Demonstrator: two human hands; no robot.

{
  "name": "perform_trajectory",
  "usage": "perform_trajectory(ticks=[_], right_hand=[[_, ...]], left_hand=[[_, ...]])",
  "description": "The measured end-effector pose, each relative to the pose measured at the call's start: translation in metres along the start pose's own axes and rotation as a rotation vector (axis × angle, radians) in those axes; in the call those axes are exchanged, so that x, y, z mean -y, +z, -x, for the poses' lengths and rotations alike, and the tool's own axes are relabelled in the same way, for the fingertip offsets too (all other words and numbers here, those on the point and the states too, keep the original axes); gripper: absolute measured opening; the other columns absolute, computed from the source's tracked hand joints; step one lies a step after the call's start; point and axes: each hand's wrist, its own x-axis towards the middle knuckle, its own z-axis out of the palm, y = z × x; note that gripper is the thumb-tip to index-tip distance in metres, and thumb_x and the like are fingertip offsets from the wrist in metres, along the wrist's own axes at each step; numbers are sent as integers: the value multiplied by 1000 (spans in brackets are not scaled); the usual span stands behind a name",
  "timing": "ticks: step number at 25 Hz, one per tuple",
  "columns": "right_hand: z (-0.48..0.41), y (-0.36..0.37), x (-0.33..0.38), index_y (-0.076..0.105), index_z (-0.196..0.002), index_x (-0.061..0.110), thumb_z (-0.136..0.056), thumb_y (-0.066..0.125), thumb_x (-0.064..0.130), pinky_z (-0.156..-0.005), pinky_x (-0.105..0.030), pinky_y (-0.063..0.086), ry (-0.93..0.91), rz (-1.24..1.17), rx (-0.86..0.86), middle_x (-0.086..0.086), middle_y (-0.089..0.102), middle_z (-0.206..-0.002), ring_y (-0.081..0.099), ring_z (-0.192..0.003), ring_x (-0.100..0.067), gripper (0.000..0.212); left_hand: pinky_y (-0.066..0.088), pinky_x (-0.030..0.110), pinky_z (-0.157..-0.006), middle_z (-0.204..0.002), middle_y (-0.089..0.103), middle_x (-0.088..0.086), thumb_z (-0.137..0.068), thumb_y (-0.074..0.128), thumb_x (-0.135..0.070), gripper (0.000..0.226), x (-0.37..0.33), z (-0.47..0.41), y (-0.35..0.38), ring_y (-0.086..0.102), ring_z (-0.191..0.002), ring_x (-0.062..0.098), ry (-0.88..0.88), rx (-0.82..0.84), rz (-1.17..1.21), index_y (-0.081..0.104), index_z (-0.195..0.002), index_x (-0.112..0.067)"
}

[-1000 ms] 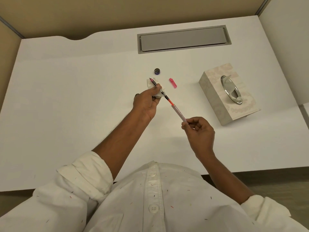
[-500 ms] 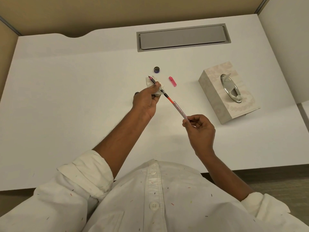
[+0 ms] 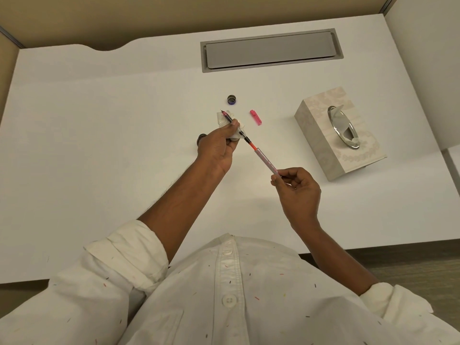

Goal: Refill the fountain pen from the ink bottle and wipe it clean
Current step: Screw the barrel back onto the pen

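The fountain pen (image 3: 265,158) runs diagonally over the desk, nib end up and left. My right hand (image 3: 297,189) pinches its rear end. My left hand (image 3: 219,145) presses a white tissue (image 3: 222,118) around the pen's front section; the nib tip sticks out past the tissue. A small open ink bottle (image 3: 232,99) stands just beyond the tissue. The pink pen cap (image 3: 256,117) lies to the bottle's right. A dark round lid (image 3: 201,138) peeks out behind my left hand.
A pale tissue box (image 3: 321,145) with a metal ring opening stands on the right of the white desk (image 3: 99,145). A grey cable hatch (image 3: 271,49) is set in the back of the desk. Tan partition walls enclose it.
Both hands hold as before. The pen has slid slightly through the tissue, and my right hand has shifted a little towards me.
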Motion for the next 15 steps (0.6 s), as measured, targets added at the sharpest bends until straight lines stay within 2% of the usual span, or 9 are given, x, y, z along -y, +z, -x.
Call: perform_trajectory(ticks=[3, 6, 11, 15], right_hand=[[0, 2, 3, 65, -81, 16, -80, 72, 5, -69, -21, 56, -6, -21, 5, 2, 71, -77, 71, -72, -13, 14], [-2, 8, 7, 65, -82, 16, -81, 71, 5, -69, -22, 56, -13, -38, 7, -2, 71, -78, 71, -72, -14, 12], [-6, 15, 9, 65, -82, 12, -80, 71, 2, -73, -30, 58, 66, -144, 6, -7, 71, -78, 70, -72, -18, 12], [-4, 15, 7, 66, -85, 14, -80, 71, 4, -72, -26, 57, -27, -44, -25, -2, 70, -83, 70, -76, -17, 12]], left_hand=[[51, 37, -93, -63, 66, 4, -81, 59, 12, 13, 2, 1, 0, 65, -58, 11, -14, 27, -6, 63, -77, 0], [51, 37, -93, -70, 65, 5, -81, 60, 12, 14, 6, 2, -1, 65, -59, 11, -19, 34, -6, 64, -77, -1], [54, 33, -85, -62, 67, 4, -81, 60, 11, 13, 4, 2, -2, 67, -58, 11, -14, 27, 12, 64, -74, 0], [55, 33, -84, -64, 67, 5, -81, 61, 11, 12, 4, 4, -1, 67, -61, 12, -12, 16, 10, 63, -74, 1]])
